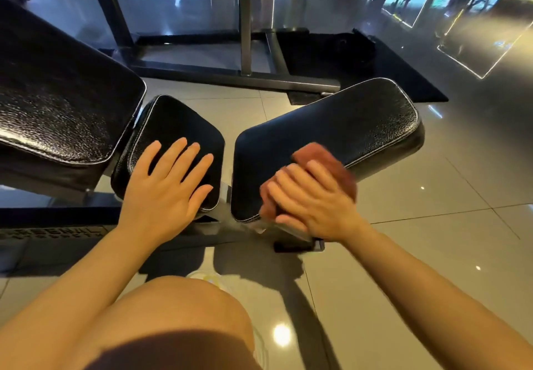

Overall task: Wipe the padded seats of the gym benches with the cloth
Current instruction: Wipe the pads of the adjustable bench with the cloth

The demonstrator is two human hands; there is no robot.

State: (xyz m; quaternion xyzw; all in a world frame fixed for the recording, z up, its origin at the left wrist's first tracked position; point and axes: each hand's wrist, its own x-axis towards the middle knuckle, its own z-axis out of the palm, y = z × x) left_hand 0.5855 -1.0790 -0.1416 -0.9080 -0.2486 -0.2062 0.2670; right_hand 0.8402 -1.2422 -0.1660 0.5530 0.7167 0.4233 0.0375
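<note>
Bright daylight reflects off the glossy floor tiles (403,225) — a round glare spot sits near the bottom. The right hand (311,196) and cloth (326,162) are motion-blurred; wide-angle distortion bends the edges — shadows stay soft.

you have three black pads (331,133) around the bench frame (219,225), one cloth (326,162), two hands.

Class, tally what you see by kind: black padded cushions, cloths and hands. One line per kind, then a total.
Black padded leather cushions: 3, a large left pad, a small middle seat, a long right seat
Reddish-brown cloths: 1
Bare hands: 2, left hand, right hand
Total: 6
</note>
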